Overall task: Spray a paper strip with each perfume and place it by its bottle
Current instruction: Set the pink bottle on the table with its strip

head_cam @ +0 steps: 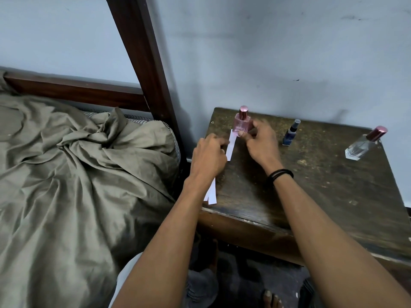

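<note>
A pink perfume bottle [242,123] with a rose-gold cap stands at the back left of the dark wooden table [311,185]. My right hand [260,141] grips its lower right side with thumb and fingers. A white paper strip [230,146] lies just left of the bottle, and my left hand [209,156] pinches its left edge. Further right stand a small dark blue spray bottle [290,135] and a clear bottle [364,143] with a rose-gold cap. More white strips [211,195] lie at the table's left edge, partly hidden under my left wrist.
A bed with a crumpled olive sheet [77,163] lies left of the table, and a dark wooden bedpost [142,54] rises between them. A grey-blue wall [289,52] stands right behind the table. My bare foot [271,300] shows on the floor below.
</note>
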Demonstrator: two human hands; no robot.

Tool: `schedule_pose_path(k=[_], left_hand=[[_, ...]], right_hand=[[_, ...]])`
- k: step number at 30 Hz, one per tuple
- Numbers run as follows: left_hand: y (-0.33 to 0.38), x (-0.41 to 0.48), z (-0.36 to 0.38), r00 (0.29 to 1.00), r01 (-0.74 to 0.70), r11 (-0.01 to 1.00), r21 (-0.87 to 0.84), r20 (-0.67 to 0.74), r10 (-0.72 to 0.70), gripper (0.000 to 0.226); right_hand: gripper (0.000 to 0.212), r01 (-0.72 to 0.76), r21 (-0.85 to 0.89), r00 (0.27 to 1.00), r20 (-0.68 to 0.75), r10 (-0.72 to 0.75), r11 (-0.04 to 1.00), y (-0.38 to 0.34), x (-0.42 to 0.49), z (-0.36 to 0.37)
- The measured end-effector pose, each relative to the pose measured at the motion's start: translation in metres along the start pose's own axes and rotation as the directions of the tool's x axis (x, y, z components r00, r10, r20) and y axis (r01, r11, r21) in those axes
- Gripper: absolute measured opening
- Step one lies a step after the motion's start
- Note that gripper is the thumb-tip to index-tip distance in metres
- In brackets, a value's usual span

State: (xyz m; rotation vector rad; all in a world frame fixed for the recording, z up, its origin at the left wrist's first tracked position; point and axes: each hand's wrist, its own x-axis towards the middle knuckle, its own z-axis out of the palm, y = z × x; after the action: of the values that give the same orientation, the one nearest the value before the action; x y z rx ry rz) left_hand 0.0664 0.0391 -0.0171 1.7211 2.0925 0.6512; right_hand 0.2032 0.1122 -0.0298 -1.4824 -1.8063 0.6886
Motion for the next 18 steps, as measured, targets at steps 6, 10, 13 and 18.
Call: schedule_pose_path(k=[6,10,13,18], left_hand=[[-0.004,0.005,0.001,1.000,-0.028,0.999,0.040,0.005,0.028,0.045],[-0.005,0.006,0.000,0.999,-0.027,0.997,0.075,0.029,0.025,0.047],[-0.004,0.005,0.000,0.999,-0.023,0.997,0.076,0.033,0.020,0.045],[-0.002,0.004,0.000,0.999,-0.023,0.996,0.088,0.035,0.020,0.042]], right_hand=[[0.016,0.043,-0.030,0.999,0.036,-0.041,0.999,-0.002,0.005,0.012],[0.019,0.015,-0.025,0.999,0.034,-0.014,1.000,-0.002,0.008,0.013],[0.021,-0.003,0.002,1.000,0.016,0.003,1.000,-0.002,0.009,0.013],[0.020,-0.016,0.000,1.000,0.006,0.016,1.000,-0.002,0.008,0.015]])
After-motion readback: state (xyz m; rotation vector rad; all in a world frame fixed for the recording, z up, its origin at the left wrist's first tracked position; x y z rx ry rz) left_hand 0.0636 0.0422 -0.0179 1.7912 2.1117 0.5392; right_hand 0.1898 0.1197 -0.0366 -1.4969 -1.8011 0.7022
